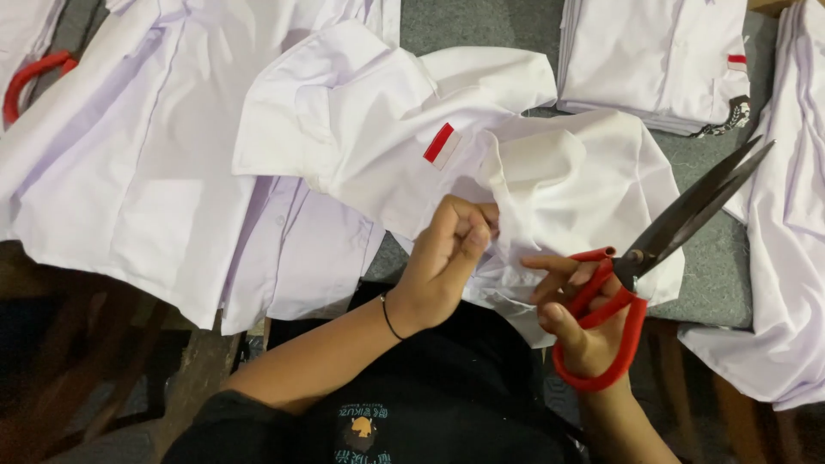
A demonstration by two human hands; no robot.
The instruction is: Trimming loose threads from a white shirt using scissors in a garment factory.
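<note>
Head view, centre of frame: your left hand (447,258) is closed in a pinch on a fold of the white shirt (550,172), which lies bunched across the middle of the frame, partly on the grey table (713,283) and partly over your lap. Your right hand (580,322), lower right of centre, is wrapped through the red handles of the scissors (662,241); the dark blades point to the upper right, look nearly closed and are clear of the cloth.

Handling, as a judgement: the shirt is light, thin and limp. It will sag and crumple wherever unsupported, so hold it close to the working spot and keep the fabric taut between fingertips. Seams and hems should be firmer to grip than open panels. A small red patch (439,143) sits on the chest, upper centre.

Surroundings: more white shirts spread at left (129,155), a folded stack (653,60) at upper right, another shirt (791,258) along the right edge.
</note>
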